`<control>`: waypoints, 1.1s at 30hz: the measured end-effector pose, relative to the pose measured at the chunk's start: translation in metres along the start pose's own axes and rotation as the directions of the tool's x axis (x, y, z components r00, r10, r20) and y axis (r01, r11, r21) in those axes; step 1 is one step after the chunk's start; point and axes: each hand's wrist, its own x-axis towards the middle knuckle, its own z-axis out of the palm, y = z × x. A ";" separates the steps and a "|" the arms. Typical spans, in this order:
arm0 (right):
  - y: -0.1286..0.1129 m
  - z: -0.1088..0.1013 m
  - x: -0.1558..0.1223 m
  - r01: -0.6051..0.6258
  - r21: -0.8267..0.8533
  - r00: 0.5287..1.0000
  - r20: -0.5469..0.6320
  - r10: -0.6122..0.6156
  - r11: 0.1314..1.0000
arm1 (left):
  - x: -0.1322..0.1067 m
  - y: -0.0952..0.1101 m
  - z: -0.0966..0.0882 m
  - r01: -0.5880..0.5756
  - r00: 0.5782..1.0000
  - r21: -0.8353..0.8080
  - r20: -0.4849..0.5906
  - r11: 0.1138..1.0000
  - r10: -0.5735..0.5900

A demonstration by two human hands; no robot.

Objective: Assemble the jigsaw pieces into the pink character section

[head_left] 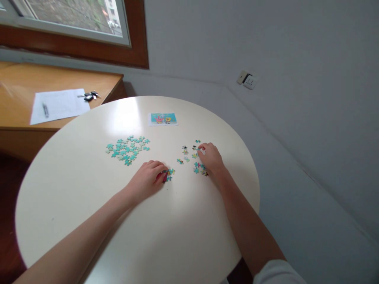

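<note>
A plain whitish sleeve [277, 273] shows on the right arm [245, 217]; both hands [211, 157] are bare.

Glare on tabletop [89, 177] nr window [74, 15]; rt wall [310, 86] dim.

The counter [89, 213] is round, white and glossy enough to catch the light, and off to the left of the left grip [149, 175] and beyond it I see a spread of turquoise puzzle pieces [128, 150]. A small patch of pieces [169, 172] lies at that grip's fingertips, loose ones [185, 152] dot the space toward the right grip [211, 157], and another group [196, 170] sits just beside its heel. Farther out, past both grips, lies a printed picture [163, 118].
</note>
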 end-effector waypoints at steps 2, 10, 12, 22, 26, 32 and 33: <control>0.000 0.001 0.000 -0.002 0.002 1.000 -0.006 0.002 1.000 | 0.000 0.000 -0.001 0.012 1.000 -0.006 -0.009 1.000 -0.012; -0.006 -0.003 -0.002 -0.091 -0.034 0.996 -0.010 0.091 0.995 | 0.000 -0.003 0.001 0.097 0.994 -0.004 -0.058 0.995 -0.097; -0.007 -0.003 -0.002 -0.110 -0.036 0.994 -0.006 0.110 0.993 | 0.000 -0.004 0.002 0.106 0.992 0.005 -0.069 0.994 -0.105; -0.002 0.003 0.002 0.003 0.112 1.000 0.005 -0.004 0.994 | 0.000 -0.002 0.000 0.105 0.992 0.015 -0.065 0.994 -0.104; -0.002 0.003 0.003 0.064 0.227 0.998 -0.002 -0.065 0.972 | -0.001 -0.002 0.001 0.096 0.992 0.014 -0.080 0.995 -0.094; 0.002 0.001 0.003 0.041 0.255 0.999 -0.033 -0.034 0.966 | -0.001 -0.002 0.000 0.105 0.992 -0.003 -0.067 0.995 -0.105; 0.003 0.001 0.004 0.025 0.233 0.999 -0.030 -0.018 0.972 | -0.001 -0.002 0.000 0.108 0.992 -0.006 -0.064 0.994 -0.108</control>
